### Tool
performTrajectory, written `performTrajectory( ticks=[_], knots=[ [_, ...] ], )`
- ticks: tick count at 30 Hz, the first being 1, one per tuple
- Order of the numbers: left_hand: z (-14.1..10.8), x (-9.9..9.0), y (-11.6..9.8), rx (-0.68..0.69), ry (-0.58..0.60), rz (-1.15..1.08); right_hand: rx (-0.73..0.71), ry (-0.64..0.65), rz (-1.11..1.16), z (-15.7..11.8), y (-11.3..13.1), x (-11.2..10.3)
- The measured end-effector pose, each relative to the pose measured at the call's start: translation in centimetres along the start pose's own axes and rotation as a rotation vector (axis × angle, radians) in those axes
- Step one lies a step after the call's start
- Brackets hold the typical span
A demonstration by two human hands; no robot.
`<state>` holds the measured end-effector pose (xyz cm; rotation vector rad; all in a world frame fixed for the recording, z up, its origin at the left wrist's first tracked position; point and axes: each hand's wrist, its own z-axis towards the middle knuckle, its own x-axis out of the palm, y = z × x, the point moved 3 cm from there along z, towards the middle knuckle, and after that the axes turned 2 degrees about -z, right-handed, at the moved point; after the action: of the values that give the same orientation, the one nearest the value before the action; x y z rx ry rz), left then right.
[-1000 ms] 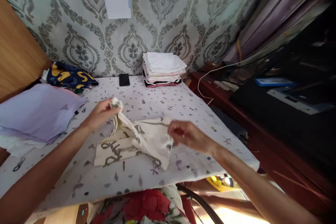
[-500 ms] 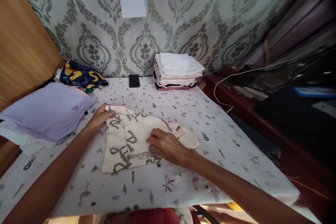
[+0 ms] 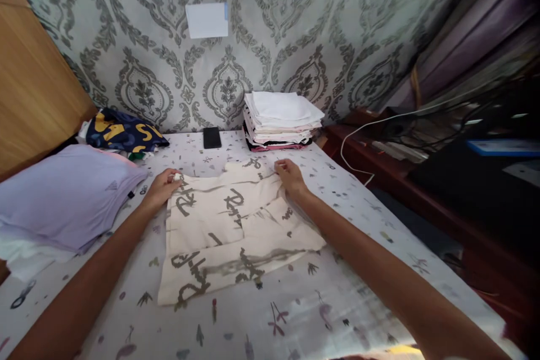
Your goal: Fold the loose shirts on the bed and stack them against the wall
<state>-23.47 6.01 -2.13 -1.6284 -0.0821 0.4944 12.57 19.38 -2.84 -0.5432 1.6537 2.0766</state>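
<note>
A cream shirt with dark brush-like lettering lies partly folded on the patterned sheet, in the middle of the head view. My left hand pinches its far left corner between thumb and fingers. At the far right edge of the cloth, my right hand is closed on the fabric, its fingertips pinched together. Between the hands the cloth lies mostly flat, with creases and a folded flap toward the right. A piece of it sticks out beyond the far edge.
A lilac garment and a navy-and-yellow one lie at left beside a wooden panel. A black phone rests near the wall, left of a folded clothes stack. A white cable hangs over the dark red furniture at right.
My right hand has moved from the middle of the shirt to its far right edge and grips it there. The shirt is spread wider. My left hand still holds the corner.
</note>
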Motion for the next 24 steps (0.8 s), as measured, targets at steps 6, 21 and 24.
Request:
performTrajectory(
  ticks=[6,21,24],
  knots=[
    [-0.4,0.0,0.4,0.026,-0.003,-0.013,-0.073,0.072,-0.125,-1.4,-1.4,0.6],
    [1.3,-1.6,-0.7,0.253,-0.177,0.097,-0.241,0.058,-0.519,3.0,4.1,2.2],
    [3.0,-1.7,-0.6,0.258,-0.187,0.251,-0.240,0.053,-0.507,3.6,3.7,2.7]
  ],
)
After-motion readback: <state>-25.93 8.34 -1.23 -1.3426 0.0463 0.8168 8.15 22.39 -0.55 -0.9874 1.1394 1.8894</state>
